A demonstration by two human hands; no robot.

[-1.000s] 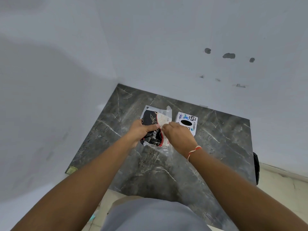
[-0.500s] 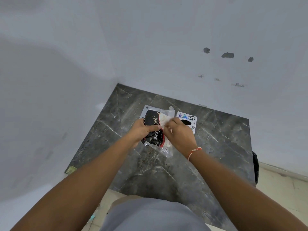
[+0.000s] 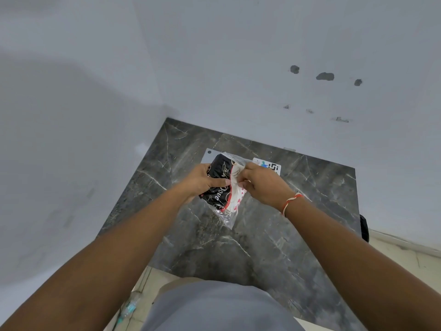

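A clear plastic packet (image 3: 223, 187) with black, red and white printed contents is lifted a little above the dark marble tabletop (image 3: 274, 235). My left hand (image 3: 202, 180) grips its black left side, thumb across the front. My right hand (image 3: 262, 185) pinches the white right side of the packet near its top. A red and white thread is tied round my right wrist. The packet's loose clear end hangs down toward me.
A white sheet (image 3: 208, 156) lies on the table under the packet. A white card with a printed code (image 3: 273, 167) lies beside it, partly behind my right hand. White walls close the table's left and far sides. A dark object (image 3: 364, 229) sits at the table's right edge.
Both hands have raised the packet off the white sheet and tilted it. My right hand has shifted from the packet's lower edge up to its white top corner.
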